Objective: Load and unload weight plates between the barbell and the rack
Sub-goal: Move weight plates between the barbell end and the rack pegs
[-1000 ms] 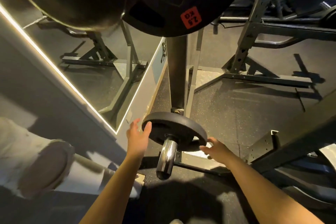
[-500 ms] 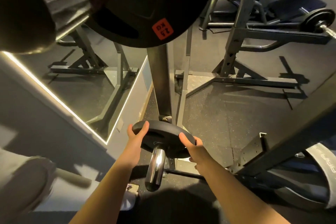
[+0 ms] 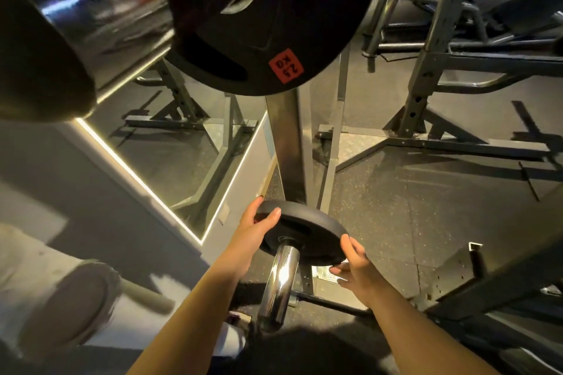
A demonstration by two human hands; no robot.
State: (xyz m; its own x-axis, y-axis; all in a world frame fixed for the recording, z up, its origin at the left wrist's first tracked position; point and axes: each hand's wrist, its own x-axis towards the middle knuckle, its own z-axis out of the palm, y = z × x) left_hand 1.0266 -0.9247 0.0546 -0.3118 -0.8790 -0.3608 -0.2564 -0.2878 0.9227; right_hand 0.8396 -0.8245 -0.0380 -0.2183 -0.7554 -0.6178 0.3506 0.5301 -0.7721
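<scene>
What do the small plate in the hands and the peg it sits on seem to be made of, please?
Small plate: matte black, dull with no glare, probably rubber-coated or painted metal; which one is unclear. Peg: bright mirror-like highlights along its curve suggest chrome-plated or polished steel.

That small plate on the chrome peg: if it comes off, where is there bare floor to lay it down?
Bare rubber floor lies right of the small plate, between the rack's base rails and the slanted beam. Crowded: under the chrome peg a crossbar and foot, left the mirror wall, above the 25 kg plate.
</scene>
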